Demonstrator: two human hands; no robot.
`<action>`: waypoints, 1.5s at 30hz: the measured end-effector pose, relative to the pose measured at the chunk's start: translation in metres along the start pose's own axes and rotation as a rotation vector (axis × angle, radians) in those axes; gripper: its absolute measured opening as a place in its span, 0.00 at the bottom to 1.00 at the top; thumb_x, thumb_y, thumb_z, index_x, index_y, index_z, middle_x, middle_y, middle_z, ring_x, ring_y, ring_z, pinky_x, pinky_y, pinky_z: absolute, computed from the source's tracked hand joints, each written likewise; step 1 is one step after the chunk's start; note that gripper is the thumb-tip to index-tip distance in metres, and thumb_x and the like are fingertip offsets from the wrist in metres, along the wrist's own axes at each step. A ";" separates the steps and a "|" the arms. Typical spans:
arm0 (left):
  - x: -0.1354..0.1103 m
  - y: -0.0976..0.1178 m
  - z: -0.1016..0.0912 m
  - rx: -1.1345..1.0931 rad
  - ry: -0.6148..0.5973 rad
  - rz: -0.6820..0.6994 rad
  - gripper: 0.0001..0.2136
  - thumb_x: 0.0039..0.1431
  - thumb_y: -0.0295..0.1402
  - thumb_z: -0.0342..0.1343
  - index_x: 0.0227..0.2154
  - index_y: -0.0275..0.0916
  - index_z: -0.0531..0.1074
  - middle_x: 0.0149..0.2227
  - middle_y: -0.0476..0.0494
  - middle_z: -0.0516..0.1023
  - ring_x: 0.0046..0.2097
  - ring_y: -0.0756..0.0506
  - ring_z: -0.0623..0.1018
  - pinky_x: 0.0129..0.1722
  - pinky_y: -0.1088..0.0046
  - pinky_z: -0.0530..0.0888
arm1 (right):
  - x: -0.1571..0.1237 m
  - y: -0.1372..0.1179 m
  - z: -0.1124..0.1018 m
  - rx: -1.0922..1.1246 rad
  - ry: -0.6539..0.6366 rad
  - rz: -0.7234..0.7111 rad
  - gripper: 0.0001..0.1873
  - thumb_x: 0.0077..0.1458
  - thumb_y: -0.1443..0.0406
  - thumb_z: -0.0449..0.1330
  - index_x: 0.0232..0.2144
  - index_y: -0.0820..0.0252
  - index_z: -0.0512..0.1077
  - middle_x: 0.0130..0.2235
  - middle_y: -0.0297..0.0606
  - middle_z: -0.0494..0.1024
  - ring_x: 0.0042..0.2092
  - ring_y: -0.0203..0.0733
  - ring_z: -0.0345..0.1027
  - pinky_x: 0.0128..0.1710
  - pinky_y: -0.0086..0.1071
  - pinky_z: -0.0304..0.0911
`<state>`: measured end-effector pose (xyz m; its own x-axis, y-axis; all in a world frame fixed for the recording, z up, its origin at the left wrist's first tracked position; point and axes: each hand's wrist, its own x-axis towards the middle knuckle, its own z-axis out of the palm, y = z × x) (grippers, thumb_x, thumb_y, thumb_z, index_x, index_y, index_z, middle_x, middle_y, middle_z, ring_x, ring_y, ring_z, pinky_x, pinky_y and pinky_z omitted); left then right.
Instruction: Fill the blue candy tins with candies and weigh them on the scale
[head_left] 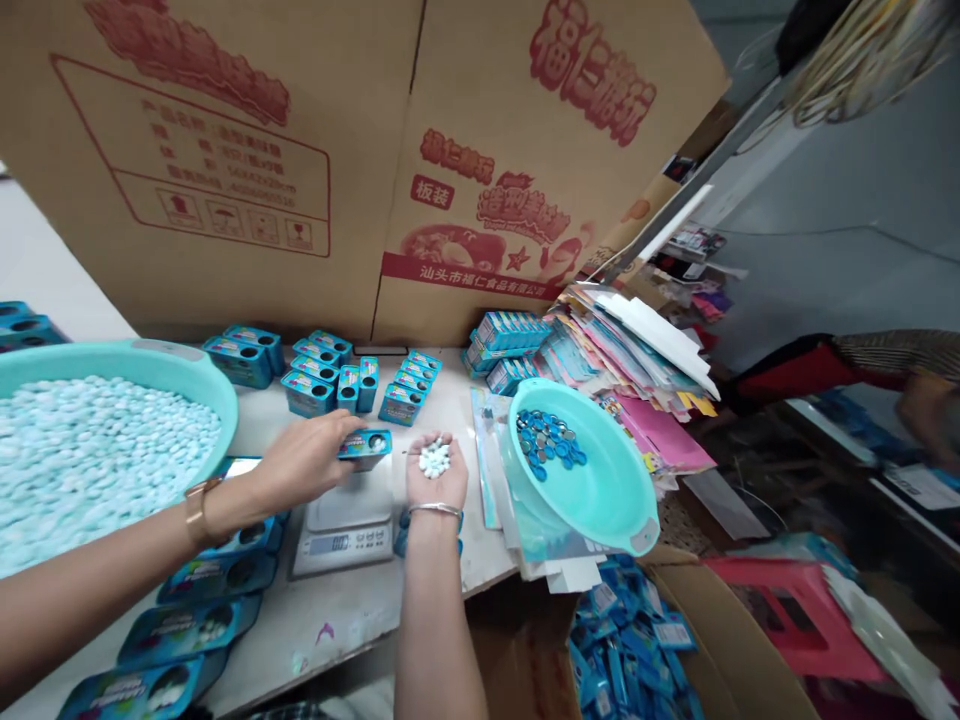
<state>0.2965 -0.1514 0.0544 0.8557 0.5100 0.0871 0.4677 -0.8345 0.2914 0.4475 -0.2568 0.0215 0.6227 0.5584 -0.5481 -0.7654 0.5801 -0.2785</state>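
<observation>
My left hand (311,460) pinches a small blue candy box (365,446) with a round hole in its top, just above a white digital scale (341,543). The scale's display appears to read zero. Cupped palm up beside it, my right hand (435,490) holds a small heap of white mint candies (435,458). At the far left stands a turquoise basin (217,385) filled with pale candies. A row of blue boxes (191,628) runs along the near left of the table under my left forearm; candies show in the holes of the nearest ones.
More blue boxes (311,385) stand before the big cardboard carton (360,180). On the right, a turquoise bowl (607,490) contains round blue lids (551,440), beside stacked papers (637,350). Below lies an open carton (720,640) of blue packs. Another person's arm (915,370) appears far right.
</observation>
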 end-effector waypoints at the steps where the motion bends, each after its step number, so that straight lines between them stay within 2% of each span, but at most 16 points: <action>1: -0.003 -0.002 0.010 -0.027 -0.021 -0.012 0.14 0.56 0.35 0.54 0.45 0.44 0.72 0.43 0.43 0.79 0.41 0.38 0.79 0.35 0.66 0.71 | -0.001 -0.007 -0.001 0.007 -0.024 -0.009 0.12 0.58 0.66 0.51 0.23 0.58 0.66 0.23 0.31 0.71 0.25 0.32 0.66 0.26 0.27 0.66; 4: -0.011 -0.004 0.033 -0.105 -0.073 -0.022 0.14 0.57 0.35 0.54 0.46 0.41 0.71 0.44 0.40 0.79 0.44 0.37 0.79 0.41 0.63 0.73 | -0.003 -0.022 -0.007 -0.019 -0.155 -0.024 0.10 0.57 0.67 0.53 0.24 0.58 0.66 0.22 0.28 0.68 0.21 0.29 0.59 0.21 0.22 0.58; 6: -0.016 -0.004 0.034 -0.155 -0.074 -0.017 0.23 0.54 0.36 0.58 0.53 0.40 0.66 0.50 0.37 0.76 0.51 0.35 0.77 0.47 0.60 0.73 | -0.004 -0.029 -0.011 -0.066 -0.257 -0.037 0.07 0.54 0.67 0.56 0.25 0.58 0.66 0.22 0.26 0.66 0.20 0.28 0.56 0.20 0.21 0.55; 9: -0.023 -0.007 0.013 -0.219 0.075 0.002 0.45 0.49 0.42 0.65 0.65 0.37 0.48 0.64 0.28 0.61 0.63 0.31 0.65 0.57 0.55 0.69 | -0.006 -0.036 -0.018 -0.111 -0.372 -0.034 0.04 0.52 0.68 0.59 0.27 0.58 0.66 0.23 0.25 0.66 0.21 0.27 0.55 0.19 0.20 0.52; 11: -0.029 -0.013 -0.009 -0.265 0.237 0.002 0.49 0.51 0.46 0.63 0.68 0.37 0.40 0.68 0.28 0.53 0.67 0.31 0.58 0.62 0.52 0.64 | -0.007 -0.038 -0.021 -0.096 -0.399 -0.003 0.04 0.53 0.68 0.59 0.28 0.59 0.66 0.24 0.25 0.67 0.21 0.26 0.55 0.19 0.19 0.51; 13: -0.036 -0.021 -0.028 -0.298 0.352 -0.010 0.46 0.55 0.48 0.60 0.68 0.40 0.39 0.68 0.31 0.53 0.67 0.33 0.58 0.63 0.51 0.64 | -0.007 -0.039 -0.023 -0.069 -0.403 0.028 0.04 0.53 0.68 0.60 0.28 0.60 0.66 0.24 0.25 0.67 0.21 0.26 0.56 0.18 0.19 0.50; 16: -0.048 -0.034 -0.038 -0.334 0.358 -0.023 0.42 0.56 0.50 0.58 0.68 0.43 0.44 0.66 0.35 0.58 0.65 0.34 0.62 0.60 0.51 0.68 | -0.006 -0.036 -0.023 -0.068 -0.434 0.054 0.05 0.53 0.69 0.60 0.29 0.60 0.66 0.24 0.24 0.66 0.21 0.25 0.57 0.18 0.19 0.51; 19: -0.056 -0.043 -0.030 -0.346 0.297 -0.040 0.40 0.57 0.52 0.57 0.66 0.41 0.49 0.66 0.37 0.59 0.64 0.35 0.63 0.60 0.51 0.69 | -0.004 -0.032 -0.022 -0.070 -0.465 0.079 0.06 0.53 0.69 0.61 0.30 0.59 0.65 0.23 0.24 0.66 0.21 0.25 0.57 0.18 0.19 0.51; 22: -0.059 -0.047 -0.022 -0.346 0.265 -0.033 0.39 0.57 0.54 0.55 0.66 0.40 0.51 0.67 0.41 0.58 0.65 0.35 0.62 0.60 0.52 0.69 | -0.004 -0.030 -0.021 -0.034 -0.440 0.100 0.06 0.53 0.69 0.62 0.30 0.60 0.65 0.23 0.24 0.66 0.21 0.25 0.57 0.16 0.19 0.50; 26: -0.057 -0.045 -0.018 -0.341 0.222 -0.020 0.37 0.59 0.51 0.56 0.66 0.42 0.51 0.66 0.37 0.58 0.65 0.36 0.62 0.62 0.52 0.66 | -0.006 -0.032 -0.020 -0.037 -0.422 0.103 0.06 0.54 0.69 0.61 0.29 0.60 0.66 0.23 0.24 0.65 0.20 0.26 0.57 0.16 0.20 0.50; 32: -0.045 -0.029 -0.003 -0.336 0.142 0.079 0.37 0.59 0.49 0.57 0.66 0.41 0.51 0.63 0.34 0.63 0.62 0.35 0.65 0.60 0.54 0.67 | -0.010 -0.031 -0.018 -0.042 -0.402 0.083 0.05 0.55 0.68 0.60 0.29 0.60 0.66 0.23 0.24 0.65 0.20 0.26 0.55 0.15 0.20 0.49; 37: -0.031 -0.005 0.012 -0.366 0.135 0.138 0.31 0.58 0.42 0.58 0.62 0.41 0.57 0.58 0.37 0.69 0.57 0.37 0.70 0.55 0.58 0.70 | -0.012 -0.013 -0.006 -0.105 -0.421 0.071 0.07 0.57 0.66 0.58 0.28 0.59 0.64 0.22 0.24 0.63 0.19 0.26 0.52 0.16 0.20 0.47; 39: -0.025 0.008 0.011 -0.390 0.166 0.152 0.24 0.60 0.40 0.57 0.58 0.41 0.64 0.54 0.39 0.72 0.54 0.39 0.72 0.53 0.61 0.71 | -0.014 -0.005 0.002 -0.084 -0.370 0.084 0.08 0.59 0.64 0.55 0.27 0.59 0.64 0.21 0.24 0.63 0.19 0.27 0.52 0.17 0.20 0.49; 42: -0.013 0.027 0.004 -0.423 0.159 0.186 0.11 0.63 0.35 0.53 0.47 0.42 0.73 0.45 0.44 0.77 0.48 0.43 0.76 0.47 0.66 0.72 | -0.019 0.007 0.016 -0.030 -0.235 0.097 0.12 0.62 0.63 0.50 0.26 0.58 0.63 0.21 0.24 0.62 0.19 0.27 0.54 0.23 0.23 0.59; 45: -0.003 0.041 -0.002 -0.397 0.126 0.210 0.08 0.63 0.32 0.52 0.41 0.42 0.75 0.42 0.45 0.79 0.46 0.44 0.77 0.45 0.69 0.72 | -0.025 0.015 0.026 0.010 -0.141 0.104 0.15 0.64 0.62 0.47 0.25 0.58 0.62 0.20 0.23 0.62 0.20 0.28 0.55 0.30 0.27 0.66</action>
<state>0.3128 -0.1865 0.0681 0.8777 0.3803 0.2915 0.1448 -0.7904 0.5953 0.4242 -0.2468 0.0515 0.5571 0.6930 -0.4575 -0.8259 0.5201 -0.2178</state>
